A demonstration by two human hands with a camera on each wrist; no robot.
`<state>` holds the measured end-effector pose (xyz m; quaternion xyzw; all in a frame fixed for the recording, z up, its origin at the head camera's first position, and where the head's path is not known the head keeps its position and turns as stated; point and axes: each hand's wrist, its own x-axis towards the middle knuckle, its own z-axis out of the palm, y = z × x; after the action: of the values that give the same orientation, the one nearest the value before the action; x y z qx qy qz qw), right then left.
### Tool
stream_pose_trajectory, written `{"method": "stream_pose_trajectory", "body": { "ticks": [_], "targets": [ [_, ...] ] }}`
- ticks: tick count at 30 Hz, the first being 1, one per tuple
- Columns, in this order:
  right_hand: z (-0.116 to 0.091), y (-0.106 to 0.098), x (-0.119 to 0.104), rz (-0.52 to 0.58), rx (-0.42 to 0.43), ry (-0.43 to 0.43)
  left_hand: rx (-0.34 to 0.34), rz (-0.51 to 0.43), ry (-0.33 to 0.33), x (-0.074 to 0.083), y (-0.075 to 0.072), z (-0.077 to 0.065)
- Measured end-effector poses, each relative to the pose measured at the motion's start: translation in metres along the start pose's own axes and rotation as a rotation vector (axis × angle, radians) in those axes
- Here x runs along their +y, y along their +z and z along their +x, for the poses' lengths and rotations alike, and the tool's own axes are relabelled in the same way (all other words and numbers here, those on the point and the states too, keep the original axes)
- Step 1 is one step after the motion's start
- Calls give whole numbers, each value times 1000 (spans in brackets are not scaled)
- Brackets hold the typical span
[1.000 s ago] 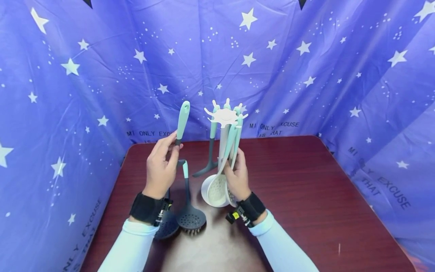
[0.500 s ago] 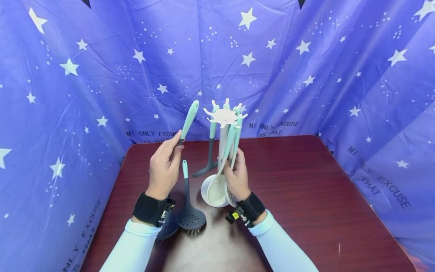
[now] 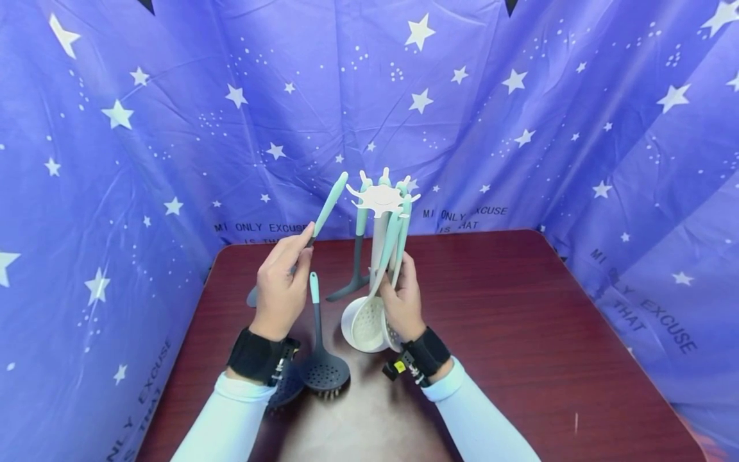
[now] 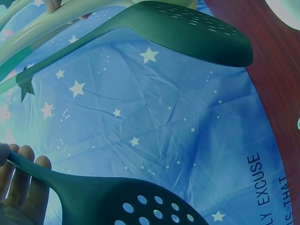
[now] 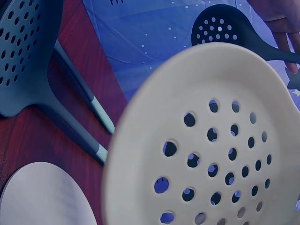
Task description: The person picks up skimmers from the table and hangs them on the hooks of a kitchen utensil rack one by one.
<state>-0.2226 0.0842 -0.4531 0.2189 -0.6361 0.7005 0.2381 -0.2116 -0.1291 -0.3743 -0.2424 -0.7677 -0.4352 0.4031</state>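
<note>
My left hand (image 3: 281, 282) pinches a dark skimmer (image 4: 126, 197) by its neck, mint handle upward and tilted toward the rack. Its perforated head is mostly hidden behind the hand in the head view. The handle's tip is just left of the white utensil rack (image 3: 382, 199), apart from its hooks. My right hand (image 3: 406, 301) grips around the rack's post, among the hanging handles; its fingers are partly hidden. A white skimmer (image 5: 225, 140) hangs in front of the post. A dark slotted utensil (image 3: 355, 282) hangs at the rack's left side.
Two more dark skimmers lie on the table, one (image 3: 326, 372) in plain sight and one (image 3: 287, 385) partly behind my left wrist. The reddish-brown table (image 3: 519, 333) extends right of the rack. A blue star-printed curtain (image 3: 346, 96) surrounds the table.
My left hand has shifted slightly right. The held skimmer's handle has tilted and moved right, nearer the rack's hooks. My right hand has stayed in place.
</note>
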Motion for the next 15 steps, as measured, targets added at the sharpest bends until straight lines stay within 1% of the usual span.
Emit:
{"method": "stream_pose_trajectory", "body": {
  "ticks": [4,11,15],
  "targets": [
    [-1,0,1,3,-3,-2,1,13,19,0,2,-2],
    [1,0,0,2,4,-2,13,7,73,-1,4,-3],
    [1,0,0,2,4,-9,12,7,73,-1,6,-5]
  ]
}}
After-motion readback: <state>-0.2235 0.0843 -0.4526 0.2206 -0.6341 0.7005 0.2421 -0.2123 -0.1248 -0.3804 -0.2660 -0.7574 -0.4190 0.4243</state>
